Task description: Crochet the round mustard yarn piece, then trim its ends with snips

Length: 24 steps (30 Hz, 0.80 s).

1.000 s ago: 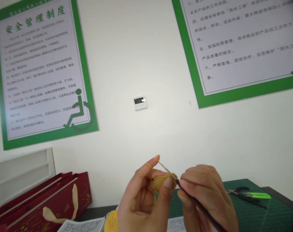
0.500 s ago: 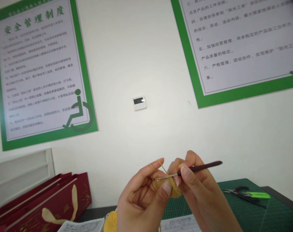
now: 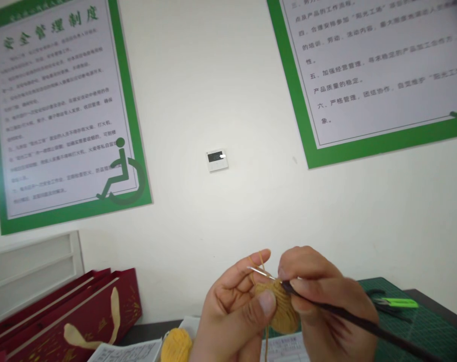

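Observation:
My left hand (image 3: 236, 306) pinches a small mustard-yellow crochet piece (image 3: 285, 311) between thumb and fingers, with yarn looped over its raised index finger. In my right hand (image 3: 326, 296) is a crochet hook (image 3: 345, 314) with a dark handle and a silver metal shaft. The hook's tip points left, close to the yarn at my left index finger, and its shaft lies by the top edge of the piece. A strand of yarn hangs below the piece. My right fingers hide part of the handle.
A yellow yarn ball (image 3: 176, 346) sits left of my hands, beside printed papers (image 3: 126, 351). Dark red gift bags (image 3: 100, 317) stand further left. On the green cutting mat (image 3: 398, 337) at right lie pliers and a bright green-handled tool (image 3: 400, 302). Posters hang on the wall.
Both hands have moved a little to the right. My right hand has turned, so the hook's handle now slopes down to the right and its tip stands higher, near the left index finger.

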### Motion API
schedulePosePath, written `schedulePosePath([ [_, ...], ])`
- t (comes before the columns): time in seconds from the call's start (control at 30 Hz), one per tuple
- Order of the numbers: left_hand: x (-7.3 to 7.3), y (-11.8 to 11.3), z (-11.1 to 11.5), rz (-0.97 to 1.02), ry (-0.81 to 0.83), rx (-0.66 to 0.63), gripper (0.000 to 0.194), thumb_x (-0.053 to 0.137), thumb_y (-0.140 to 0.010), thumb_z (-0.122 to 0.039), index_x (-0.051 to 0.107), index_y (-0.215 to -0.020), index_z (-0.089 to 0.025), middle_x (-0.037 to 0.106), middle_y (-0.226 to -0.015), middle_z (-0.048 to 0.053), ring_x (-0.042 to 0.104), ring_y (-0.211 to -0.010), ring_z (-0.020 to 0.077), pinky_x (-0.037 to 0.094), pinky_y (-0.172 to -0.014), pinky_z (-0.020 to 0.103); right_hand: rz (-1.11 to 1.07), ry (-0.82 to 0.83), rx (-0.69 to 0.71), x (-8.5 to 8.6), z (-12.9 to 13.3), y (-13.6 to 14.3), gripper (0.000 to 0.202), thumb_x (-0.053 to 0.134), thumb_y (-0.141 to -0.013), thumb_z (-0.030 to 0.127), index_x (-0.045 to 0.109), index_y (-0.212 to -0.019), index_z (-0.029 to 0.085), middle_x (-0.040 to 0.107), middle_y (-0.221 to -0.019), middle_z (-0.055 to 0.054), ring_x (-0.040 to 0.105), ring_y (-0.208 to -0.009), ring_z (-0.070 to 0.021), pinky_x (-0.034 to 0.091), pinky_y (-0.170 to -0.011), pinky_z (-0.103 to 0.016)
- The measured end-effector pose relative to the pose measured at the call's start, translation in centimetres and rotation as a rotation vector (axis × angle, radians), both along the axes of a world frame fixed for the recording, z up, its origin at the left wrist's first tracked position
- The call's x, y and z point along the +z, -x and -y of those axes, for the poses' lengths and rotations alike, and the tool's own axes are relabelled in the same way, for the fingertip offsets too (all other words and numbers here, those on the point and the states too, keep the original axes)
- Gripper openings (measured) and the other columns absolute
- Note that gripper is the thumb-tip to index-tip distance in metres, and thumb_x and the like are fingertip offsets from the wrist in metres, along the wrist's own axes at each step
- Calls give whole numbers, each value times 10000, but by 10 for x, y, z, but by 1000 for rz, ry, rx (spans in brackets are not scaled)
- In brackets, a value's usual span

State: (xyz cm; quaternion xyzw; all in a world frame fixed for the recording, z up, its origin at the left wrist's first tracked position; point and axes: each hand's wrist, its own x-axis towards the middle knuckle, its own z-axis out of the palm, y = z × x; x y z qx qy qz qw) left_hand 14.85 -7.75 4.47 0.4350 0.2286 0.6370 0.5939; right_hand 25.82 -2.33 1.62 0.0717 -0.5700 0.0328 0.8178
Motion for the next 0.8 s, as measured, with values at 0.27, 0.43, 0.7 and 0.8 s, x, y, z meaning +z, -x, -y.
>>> schedulePosePath([
  [0.27,3,8,2,-33,-48,7,420,962,-546,-186,842,-948,-181,701,-785,42,662,-731,133,539,-712,206,-51,405,583,-3,9,-8,150,479,-1028,337,583,-944,269,593,-724,12,529,-684,-149,436,-639,-301],
  [0.43,1,2,-2,-40,-195,178,297,966,-548,-189,841,-817,-210,780,-769,42,719,-738,165,569,-677,213,126,660,947,3,9,-6,333,462,-1025,416,522,-760,224,528,-681,19,483,-661,-130,430,-656,-282],
  [0.7,-5,-5,-3,-128,-303,373,258,912,-624,-151,823,-863,-192,812,-857,87,756,-811,222,614,-709,262,56,481,622,-1,7,1,38,648,-950,291,625,-922,279,679,-894,16,628,-869,-131,508,-785,-260],
  [0.8,-3,-5,-2,-132,-307,335,243,904,-639,-147,802,-857,-181,799,-803,75,720,-704,170,607,-692,252,66,425,555,-3,7,1,43,602,-977,253,622,-977,291,722,-941,4,667,-900,-140,533,-811,-275],
])
